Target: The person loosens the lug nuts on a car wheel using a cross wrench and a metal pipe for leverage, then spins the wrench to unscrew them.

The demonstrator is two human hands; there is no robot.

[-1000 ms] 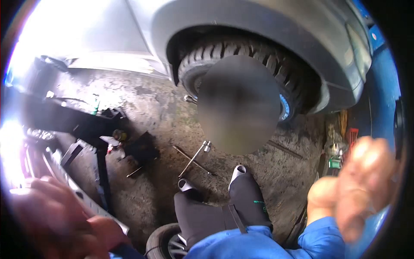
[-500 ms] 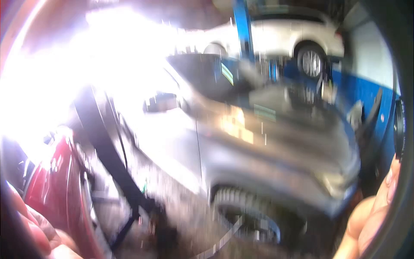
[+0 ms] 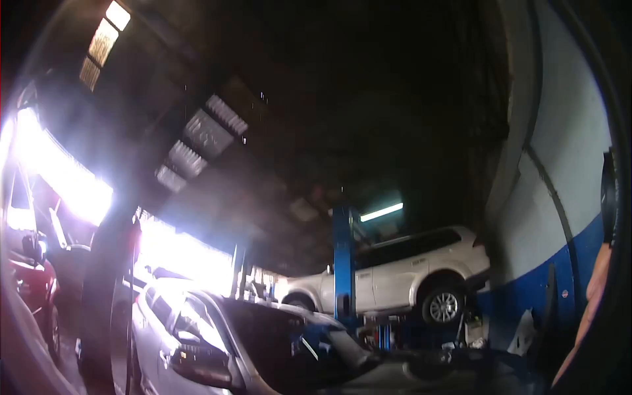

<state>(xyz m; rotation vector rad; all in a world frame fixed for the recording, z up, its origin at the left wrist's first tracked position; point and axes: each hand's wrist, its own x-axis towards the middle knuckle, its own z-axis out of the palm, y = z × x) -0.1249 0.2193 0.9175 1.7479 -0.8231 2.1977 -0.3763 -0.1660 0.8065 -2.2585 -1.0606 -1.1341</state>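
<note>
One hand shows, only as a thin strip of skin at the far right edge of the frame: the right hand [image 3: 598,289]. So little of it shows that I cannot tell if its fingers are loose or curled, and it touches nothing I can see. No left hand is in the picture. Nearest to the right hand is the white and blue wall [image 3: 566,217]. A white car [image 3: 401,273] sits raised beside a blue lift post [image 3: 343,263] in the middle. A dark car [image 3: 263,349] fills the bottom. A red car [image 3: 29,276] is at the left edge. Bright roof lights [image 3: 105,39] glow at the upper left.
</note>
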